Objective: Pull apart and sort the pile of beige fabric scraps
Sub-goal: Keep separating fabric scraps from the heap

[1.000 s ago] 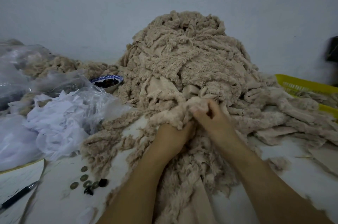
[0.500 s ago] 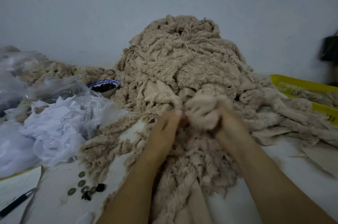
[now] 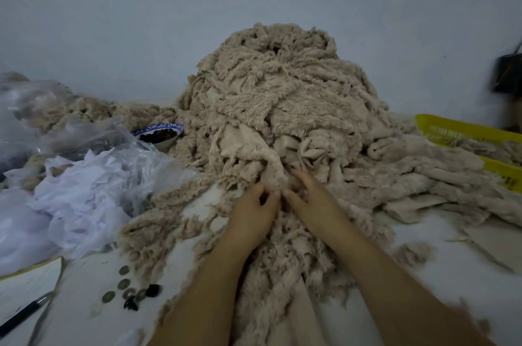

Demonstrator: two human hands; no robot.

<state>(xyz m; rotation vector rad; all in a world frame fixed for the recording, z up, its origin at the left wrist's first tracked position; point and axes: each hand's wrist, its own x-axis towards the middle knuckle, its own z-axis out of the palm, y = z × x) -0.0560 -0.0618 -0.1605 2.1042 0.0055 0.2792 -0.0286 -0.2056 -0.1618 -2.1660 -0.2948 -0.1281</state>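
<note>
Left of the pile of beige fabric scraps, plastic half hides a bowl. The pile rises on the bench, its base stretching rightward. At its foot the left hand pinches scraps; the right hand presses flat. Right of it, scraps partly bury a yellow basket.

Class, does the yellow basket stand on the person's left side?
No, the yellow basket lies at the right, partly under beige scraps.

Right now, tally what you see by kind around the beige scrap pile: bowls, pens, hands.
Blue-and-white patterned ceramic bowl: 1
Black pen: 1
Hands at the pile of beige fabric scraps: 2 (left hand, right hand)
Total: 4
</note>
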